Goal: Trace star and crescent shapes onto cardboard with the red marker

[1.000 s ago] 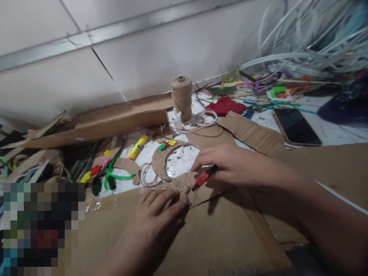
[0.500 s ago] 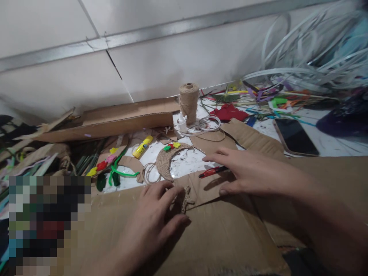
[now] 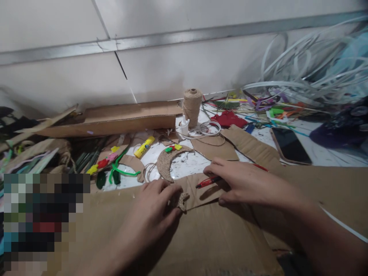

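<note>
My left hand (image 3: 151,205) lies curled on a brown cardboard sheet (image 3: 207,237), its fingers closed over a small tuft of jute twine (image 3: 183,201) at the sheet's edge. My right hand (image 3: 244,184) rests on the cardboard with a red box cutter (image 3: 207,182) under its fingers, the tip pointing left. Beyond both hands sits a crescent of coiled jute (image 3: 169,163) topped with small red, green and yellow pieces. A spool of jute twine (image 3: 192,108) stands further back.
A yellow glue stick (image 3: 144,147), green pipe cleaners (image 3: 123,172) and a white wire coil (image 3: 209,128) lie on a paint-flecked white surface. A phone (image 3: 290,145) sits at right, with white plastic strips (image 3: 301,65) heaped behind. A pixelated patch covers the lower left.
The whole scene has drifted right as my head turned. My left hand has shifted slightly left on the twine tuft, and the cutter now angles lower at its tip under my right hand.
</note>
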`<state>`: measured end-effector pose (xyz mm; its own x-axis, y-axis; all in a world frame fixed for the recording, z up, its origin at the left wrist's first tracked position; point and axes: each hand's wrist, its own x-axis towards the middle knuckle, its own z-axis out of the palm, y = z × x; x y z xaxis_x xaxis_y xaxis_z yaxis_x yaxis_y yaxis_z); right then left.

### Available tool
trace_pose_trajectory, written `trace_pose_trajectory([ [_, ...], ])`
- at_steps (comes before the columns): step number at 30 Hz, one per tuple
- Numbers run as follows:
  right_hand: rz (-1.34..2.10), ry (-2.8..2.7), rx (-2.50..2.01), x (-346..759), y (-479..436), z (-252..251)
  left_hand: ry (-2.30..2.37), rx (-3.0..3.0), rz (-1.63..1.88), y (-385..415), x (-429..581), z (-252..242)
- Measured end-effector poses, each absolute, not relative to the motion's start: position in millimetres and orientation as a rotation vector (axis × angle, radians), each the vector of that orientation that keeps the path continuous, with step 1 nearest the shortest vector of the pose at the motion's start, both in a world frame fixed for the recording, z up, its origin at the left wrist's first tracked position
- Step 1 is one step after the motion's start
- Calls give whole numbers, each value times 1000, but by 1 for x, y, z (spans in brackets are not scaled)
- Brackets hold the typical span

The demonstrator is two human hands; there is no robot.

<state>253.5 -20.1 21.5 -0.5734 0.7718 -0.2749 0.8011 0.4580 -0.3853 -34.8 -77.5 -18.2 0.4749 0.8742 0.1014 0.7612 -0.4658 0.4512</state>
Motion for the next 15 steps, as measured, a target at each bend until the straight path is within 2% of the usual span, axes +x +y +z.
trace_pose_trajectory([
  [9, -1167, 2718, 1317, 226, -29, 10, 1382, 2322, 570, -76, -17, -17],
  [15, -1180, 2765, 1310, 224, -32, 3, 1394, 2470, 448, -75, -5, -25],
])
